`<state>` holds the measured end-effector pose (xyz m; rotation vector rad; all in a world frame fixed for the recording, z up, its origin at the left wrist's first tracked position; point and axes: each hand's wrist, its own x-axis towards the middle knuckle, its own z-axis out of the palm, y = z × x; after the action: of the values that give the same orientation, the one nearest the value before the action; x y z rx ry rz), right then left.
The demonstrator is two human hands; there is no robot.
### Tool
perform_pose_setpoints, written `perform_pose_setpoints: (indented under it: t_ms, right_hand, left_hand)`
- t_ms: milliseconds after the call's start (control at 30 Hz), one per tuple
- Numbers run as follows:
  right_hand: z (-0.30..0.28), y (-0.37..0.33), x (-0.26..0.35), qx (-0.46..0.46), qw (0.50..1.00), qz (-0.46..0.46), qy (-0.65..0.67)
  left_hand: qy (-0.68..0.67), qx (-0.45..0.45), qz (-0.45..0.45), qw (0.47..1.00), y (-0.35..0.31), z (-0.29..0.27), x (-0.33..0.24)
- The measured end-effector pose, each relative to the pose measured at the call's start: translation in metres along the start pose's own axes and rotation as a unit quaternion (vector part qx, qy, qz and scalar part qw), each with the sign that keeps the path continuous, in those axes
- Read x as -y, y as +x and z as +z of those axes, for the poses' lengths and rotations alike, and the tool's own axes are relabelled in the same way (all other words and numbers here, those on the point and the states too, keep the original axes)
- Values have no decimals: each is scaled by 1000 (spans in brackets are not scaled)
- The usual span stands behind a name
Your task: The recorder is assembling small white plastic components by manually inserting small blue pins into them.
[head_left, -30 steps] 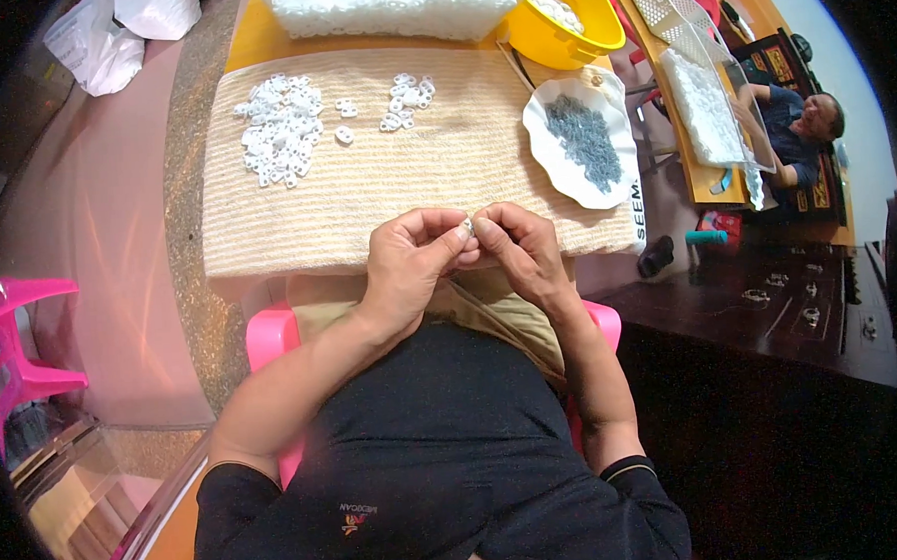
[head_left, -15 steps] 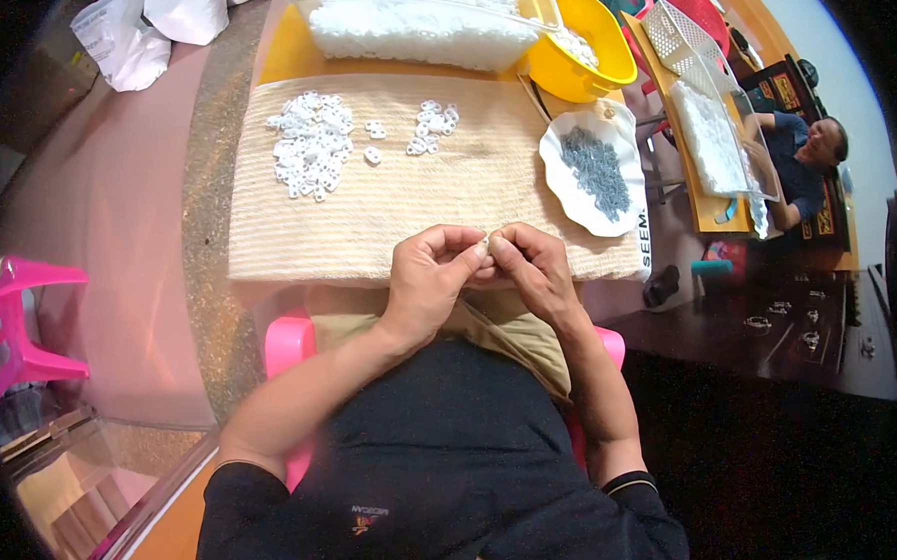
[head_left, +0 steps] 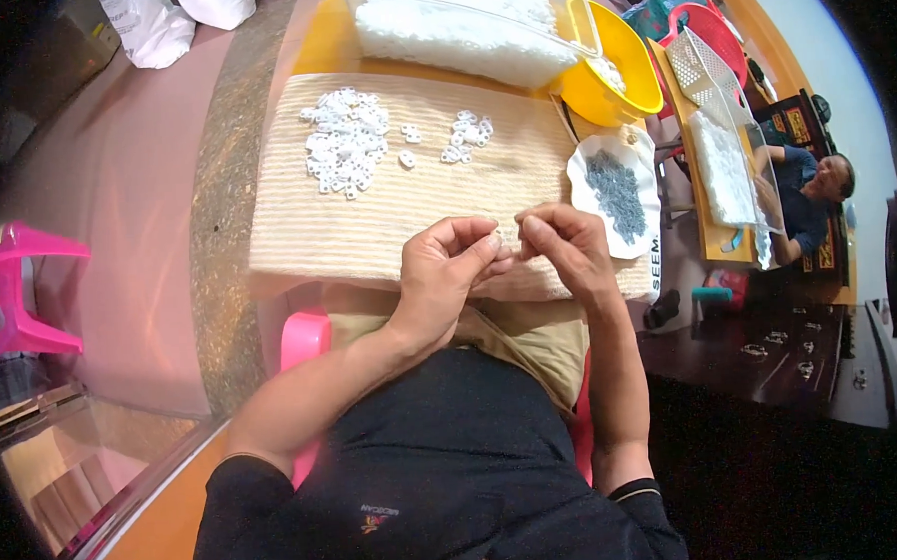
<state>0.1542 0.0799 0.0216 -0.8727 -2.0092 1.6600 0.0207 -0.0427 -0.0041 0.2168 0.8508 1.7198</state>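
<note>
Head view, left hand (head_left: 446, 275): I see its fingertips pinched on a tiny white piece (head_left: 494, 241), held over the near edge of the woven mat (head_left: 296, 227).
Head view, right hand (head_left: 559, 243): fingers pressed together just beside that piece; whether they touch it, I cannot tell.
Head view, surroundings: white pieces pile (head_left: 343, 144) lies farther up the mat; white dish (head_left: 586, 166) of grey bits sits right.

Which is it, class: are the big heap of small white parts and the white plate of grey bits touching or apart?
Apart. The head view shows bare woven mat between the heap of white parts and the white plate.
</note>
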Motion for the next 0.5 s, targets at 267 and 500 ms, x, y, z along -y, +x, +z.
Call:
perform_pose_setpoints:
  t_ms: [267, 500]
  right_hand:
    - [51, 80, 3, 5, 946, -161, -282]
    - [93, 106, 6, -23, 879, -131, -457]
  left_hand:
    - [-15, 5, 74, 997, -22, 14, -23]
    - [-11, 19, 90, 996, -25, 13, -27]
